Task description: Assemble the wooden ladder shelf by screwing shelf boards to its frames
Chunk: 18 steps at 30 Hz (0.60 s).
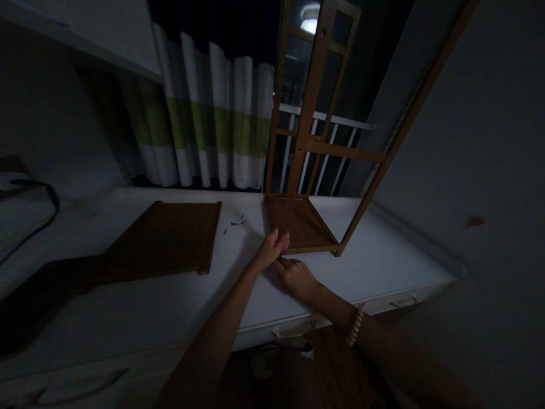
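A tall wooden rack frame [301,142] stands upright on the white countertop, with a wooden panel [313,224] fitted low between its legs. My left hand [272,247] is closed round the foot of the nearest left leg. Just below it, my right hand [298,278] is closed at the same corner, its fingertips pressed near the base of the leg. Whatever small thing the right fingers may hold is hidden in the dim light. A beaded bracelet [356,325] is on my right wrist.
Left on the white countertop [238,272] lies a flat wooden panel [170,238], with a dark object [46,284] at its near end. Several small screw-like pieces [234,224] lie between panel and rack. Behind are a striped curtain [213,125] and white railing [336,122]; a wall stands right.
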Tool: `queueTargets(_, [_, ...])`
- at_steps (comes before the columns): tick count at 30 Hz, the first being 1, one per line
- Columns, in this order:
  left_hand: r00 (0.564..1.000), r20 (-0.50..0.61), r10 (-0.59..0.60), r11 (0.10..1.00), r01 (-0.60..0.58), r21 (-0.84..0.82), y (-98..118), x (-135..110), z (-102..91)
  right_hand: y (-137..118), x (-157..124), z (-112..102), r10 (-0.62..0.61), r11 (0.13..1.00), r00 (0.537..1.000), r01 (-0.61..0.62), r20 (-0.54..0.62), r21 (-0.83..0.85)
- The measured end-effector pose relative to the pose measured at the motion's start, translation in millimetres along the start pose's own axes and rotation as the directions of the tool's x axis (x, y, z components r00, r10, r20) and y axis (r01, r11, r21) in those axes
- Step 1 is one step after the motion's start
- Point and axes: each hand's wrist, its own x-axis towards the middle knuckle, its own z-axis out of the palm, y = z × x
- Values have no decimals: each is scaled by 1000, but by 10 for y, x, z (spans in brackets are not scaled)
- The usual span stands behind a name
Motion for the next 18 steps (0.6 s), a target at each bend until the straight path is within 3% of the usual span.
queueTargets(3, [1000,13,3,1000,-3,-3,12,-8,3,-15,-38,90,166,943,972,-108,-167,315])
queueTargets(5, [1000,16,3,1000,-2,-15,26,-17,8,-37,-50,148,287,832,917,-94,-279,546])
queueTargets(7, [1000,14,9,1000,-9,-15,37,-24,10,-61,-51,201,410,682,859,-66,-306,728])
queueTargets(10, [1000,10,9,1000,-9,-9,41,-25,9,-85,-49,276,577,383,794,-55,-193,922])
queueTargets(12, [1000,13,6,1000,-5,-23,35,-18,8,-90,-51,325,617,162,782,-19,-86,987])
queueTargets(16, [999,27,20,999,-18,-50,18,-5,8,-97,-53,386,612,-225,786,65,89,972])
queueTargets(18, [999,30,28,998,-26,-52,14,-3,7,-100,-46,386,618,-343,767,67,172,937])
